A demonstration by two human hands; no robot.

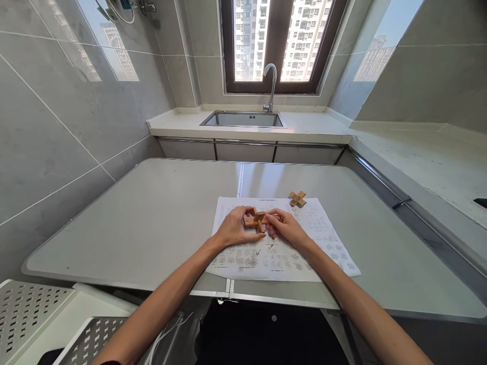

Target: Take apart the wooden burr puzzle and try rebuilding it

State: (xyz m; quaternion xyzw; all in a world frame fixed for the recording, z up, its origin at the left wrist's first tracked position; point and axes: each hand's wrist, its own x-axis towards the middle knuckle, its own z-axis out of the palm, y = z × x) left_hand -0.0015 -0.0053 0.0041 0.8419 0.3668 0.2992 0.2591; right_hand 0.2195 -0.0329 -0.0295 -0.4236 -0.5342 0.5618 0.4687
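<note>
A wooden burr puzzle (pixel 259 219) of interlocking sticks is held between my two hands, just above a printed paper sheet. My left hand (pixel 236 226) grips it from the left, thumb below and fingers above. From the right, my right hand (pixel 284 226) pinches the puzzle's right end with thumb and fingertips. Under both hands lies the instruction sheet (pixel 289 263), covered with small line drawings and a few check marks. A second wooden puzzle (pixel 298 198), cross-shaped, rests at the sheet's upper right edge.
The sheet lies on a pale folding table (pixel 152 213) with a seam down its middle. Beyond it are a counter with a steel sink (pixel 243 119), a faucet (pixel 271 86) and a window. A white perforated rack (pixel 34 309) stands at the lower left.
</note>
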